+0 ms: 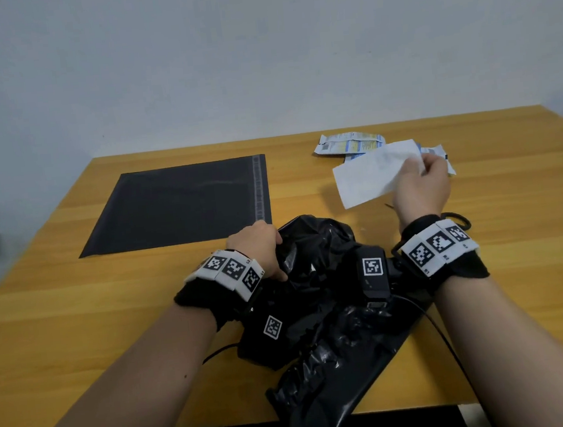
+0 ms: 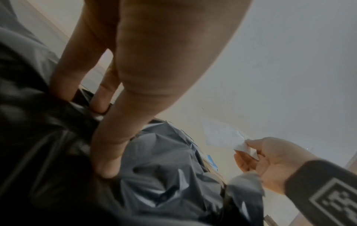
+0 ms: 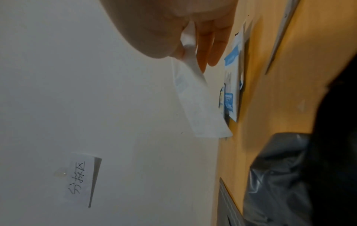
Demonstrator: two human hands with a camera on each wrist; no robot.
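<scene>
In the lower centre of the head view a crumpled black plastic bag (image 1: 314, 244) lies on the wooden table (image 1: 77, 319) and reaches down to the near edge. The left hand (image 1: 259, 250) rests on its upper left part. Its thumb and fingers (image 2: 63, 73) go down into the shiny film and hold a fold of it between them.

In the upper right of the frame the right hand (image 1: 422, 186) holds a white paper sheet (image 1: 366, 177). The thumb and the fingers (image 3: 204, 45) pinch one end of the sheet, and the rest of it hangs free, a little above the table top. Just behind the sheet, printed white and blue labels (image 1: 349, 142) lie on the wood.

In the upper left, well apart from the sheet, a flat black mailing bag (image 1: 182, 202) lies smooth, its near right corner just beside the left hand. A black loop (image 1: 459, 220) lies near the right wrist. The right wrist view shows a handwritten note (image 3: 81, 178) on the wall (image 3: 58, 76).
</scene>
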